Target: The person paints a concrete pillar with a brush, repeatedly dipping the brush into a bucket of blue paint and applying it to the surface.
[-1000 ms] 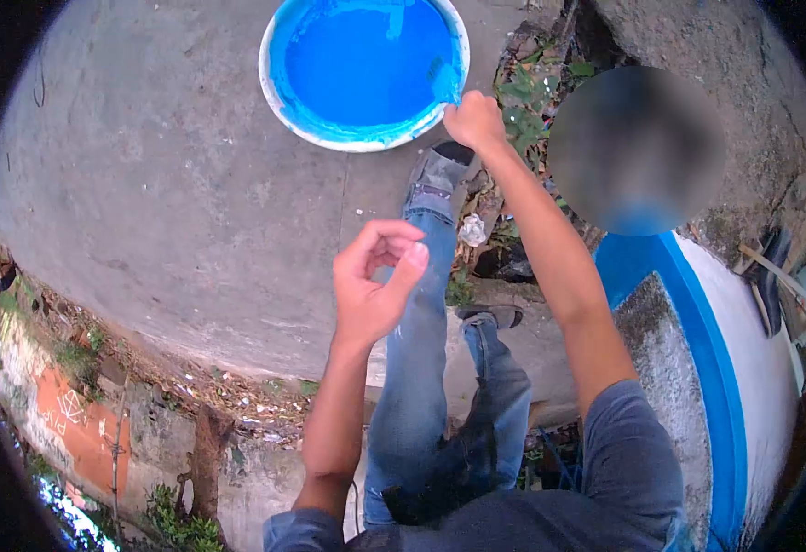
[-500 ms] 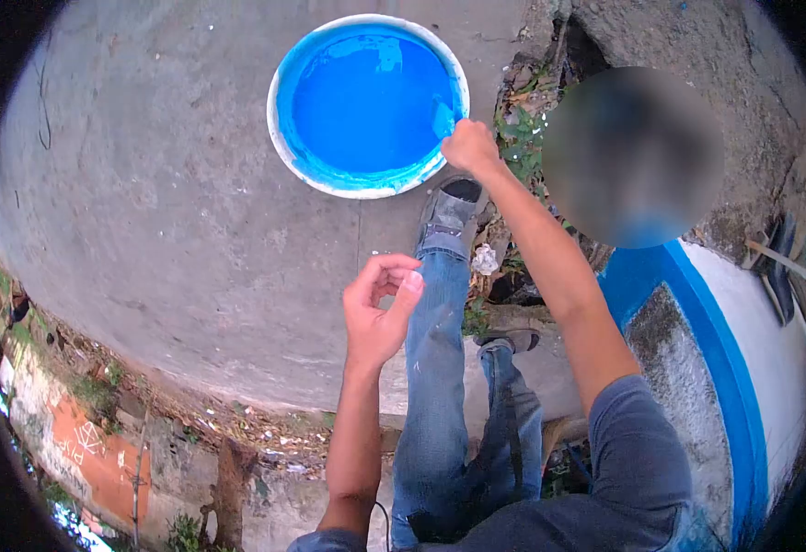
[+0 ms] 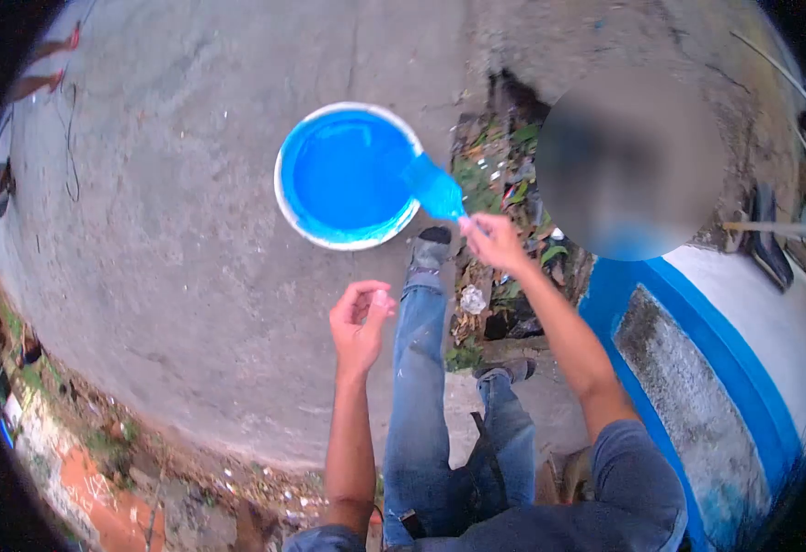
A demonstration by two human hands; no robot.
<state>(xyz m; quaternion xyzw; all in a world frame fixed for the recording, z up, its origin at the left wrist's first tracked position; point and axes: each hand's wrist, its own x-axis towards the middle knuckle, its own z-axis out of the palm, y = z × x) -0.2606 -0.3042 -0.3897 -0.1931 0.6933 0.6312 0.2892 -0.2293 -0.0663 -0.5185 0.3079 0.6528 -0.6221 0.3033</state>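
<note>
**Brush (image 3: 438, 191) at the rim of a paint tub (image 3: 348, 246)**

The tub, on the ground (image 3: 182, 239), contains blue paint (image 3: 340, 179). At the tub's lower right, the right hand (image 3: 497, 243) is closed around the brush handle; the blue-coated head crosses the tub's rim. Below the tub, the left hand (image 3: 358, 333) is empty, fingers loosely curled. Half a second earlier, the brush head stood inside the tub.

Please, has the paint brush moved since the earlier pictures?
Yes. Judged against the bucket's rim, the paint brush in the right hand has moved outward: earlier mostly inside it, now mostly beyond it, to the right.
</note>
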